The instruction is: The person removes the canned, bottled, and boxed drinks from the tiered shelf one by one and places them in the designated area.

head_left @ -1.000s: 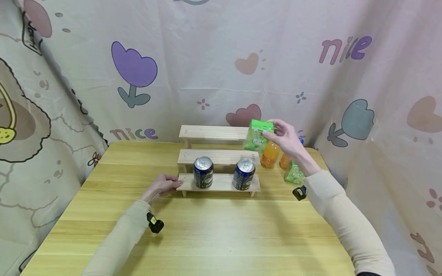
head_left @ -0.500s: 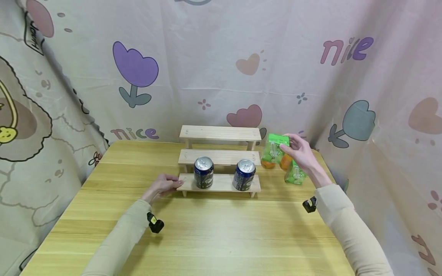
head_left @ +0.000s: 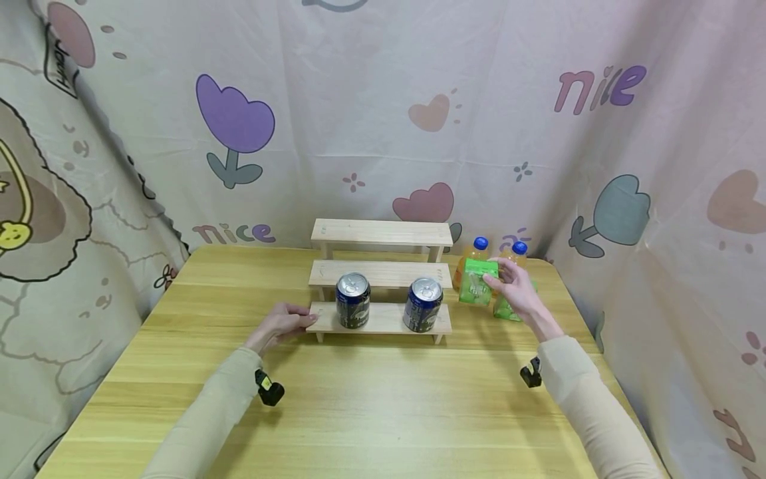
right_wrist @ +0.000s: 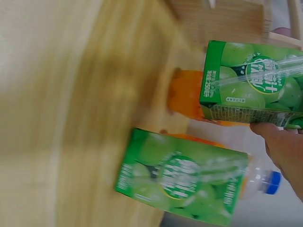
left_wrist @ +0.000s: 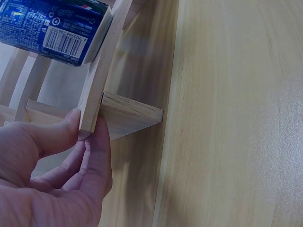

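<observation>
My left hand (head_left: 282,324) pinches the left end of the lowest board of a three-step wooden rack (head_left: 381,231), thumb on top and fingers beneath. Two dark blue drink cans (head_left: 353,300) stand on that board; one can (left_wrist: 57,29) shows its barcode in the left wrist view. At the rack's right, my right hand (head_left: 519,291) grips a green juice carton (head_left: 477,283) near its top. In the right wrist view, the held carton's base hangs over the table, beside a second green juice carton (right_wrist: 182,177) that stands there.
Two orange juice bottles with blue caps stand behind the cartons; the left bottle (head_left: 475,251) is near the rack's end and the right bottle (head_left: 519,251) is partly hidden by my hand. A printed curtain (head_left: 359,120) hangs behind the wooden table (head_left: 383,412).
My right hand has carried the green juice carton from above the rack's right end rightward and down toward the table, in front of the bottles. The left hand stays on the rack.
</observation>
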Tool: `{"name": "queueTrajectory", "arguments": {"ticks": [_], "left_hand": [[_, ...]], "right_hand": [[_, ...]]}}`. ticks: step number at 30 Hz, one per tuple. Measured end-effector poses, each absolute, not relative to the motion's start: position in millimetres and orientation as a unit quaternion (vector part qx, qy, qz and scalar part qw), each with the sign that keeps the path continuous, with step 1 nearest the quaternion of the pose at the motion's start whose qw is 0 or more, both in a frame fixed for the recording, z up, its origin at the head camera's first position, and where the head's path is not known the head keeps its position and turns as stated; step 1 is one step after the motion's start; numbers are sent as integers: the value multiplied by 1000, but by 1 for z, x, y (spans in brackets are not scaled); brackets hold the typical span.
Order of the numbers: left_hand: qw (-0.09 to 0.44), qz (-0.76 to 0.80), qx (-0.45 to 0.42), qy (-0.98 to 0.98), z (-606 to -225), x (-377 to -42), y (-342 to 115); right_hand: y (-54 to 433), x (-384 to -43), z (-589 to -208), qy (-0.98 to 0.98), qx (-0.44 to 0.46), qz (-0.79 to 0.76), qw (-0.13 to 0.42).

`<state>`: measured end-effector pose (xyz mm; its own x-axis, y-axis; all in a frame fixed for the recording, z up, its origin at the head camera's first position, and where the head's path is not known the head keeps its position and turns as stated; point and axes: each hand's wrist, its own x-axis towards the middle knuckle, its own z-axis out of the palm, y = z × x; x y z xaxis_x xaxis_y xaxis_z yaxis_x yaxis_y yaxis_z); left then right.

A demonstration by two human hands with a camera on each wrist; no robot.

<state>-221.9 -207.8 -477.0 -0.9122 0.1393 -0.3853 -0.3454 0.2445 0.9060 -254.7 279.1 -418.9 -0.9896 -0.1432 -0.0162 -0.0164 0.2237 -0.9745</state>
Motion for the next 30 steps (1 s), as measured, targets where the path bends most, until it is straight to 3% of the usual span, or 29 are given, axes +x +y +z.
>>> {"name": "queueTrajectory", "arguments": {"ticks": [9,30], "left_hand": [[196,612,-80,762,-475,-220,-206],[202,602,-83,768,-476,-222,-206]], "right_hand": [[272,-254,-442,805,-36,-590,54],[268,-249,-452,781,-27,-620,72]]}}
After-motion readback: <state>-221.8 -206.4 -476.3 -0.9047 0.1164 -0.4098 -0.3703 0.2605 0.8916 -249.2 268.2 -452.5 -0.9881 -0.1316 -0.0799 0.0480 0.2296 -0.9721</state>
